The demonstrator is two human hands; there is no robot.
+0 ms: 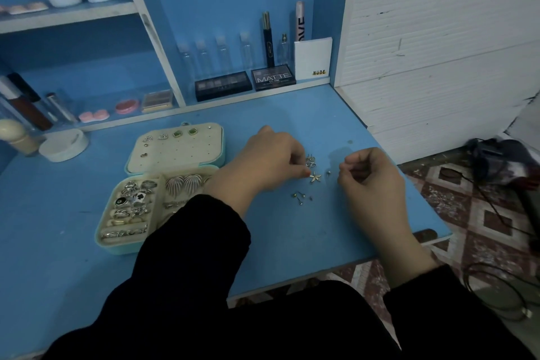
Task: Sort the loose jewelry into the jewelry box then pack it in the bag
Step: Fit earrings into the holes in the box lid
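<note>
1. While the left hand (271,161) curls onto loose earrings (310,162), a pinch is unclear; the right hand (371,177) curls too, contents hidden.
2. Jewelry box (187,152) lies open further left.
3. A brushing sleeve (204,237) could flick studs (299,196) off the table (336,231).
</note>
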